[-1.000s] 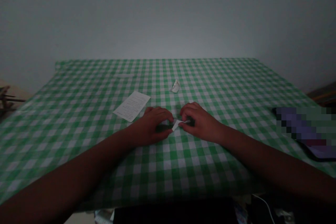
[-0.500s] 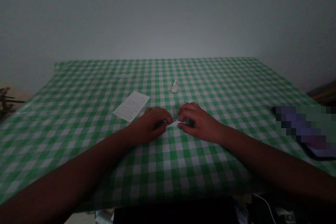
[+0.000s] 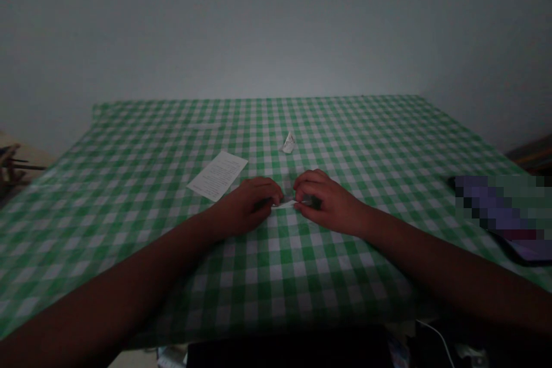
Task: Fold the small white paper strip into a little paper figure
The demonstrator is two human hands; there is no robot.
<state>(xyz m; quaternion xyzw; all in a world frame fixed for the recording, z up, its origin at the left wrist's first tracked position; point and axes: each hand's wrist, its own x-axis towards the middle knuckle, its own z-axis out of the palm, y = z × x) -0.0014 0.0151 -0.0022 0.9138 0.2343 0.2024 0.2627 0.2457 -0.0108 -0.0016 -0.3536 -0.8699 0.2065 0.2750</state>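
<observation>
So the left hand (image 3: 246,207) and right hand (image 3: 326,202) are both pinching a little folded white paper (image 3: 284,204) between them, fingers closed on either end, just over the green-and-white checked worktop (image 3: 293,276). A printed sheet (image 3: 218,175) lies just past the left hand, a small folded paper scrap (image 3: 288,143) sits farther back, and there's a phone (image 3: 495,210) well off to the right.

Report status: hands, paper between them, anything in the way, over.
Left hand and right hand pinching small white paper. Paper partly hidden. Printed sheet near left hand, folded scrap beyond; neither seems in the way.
</observation>
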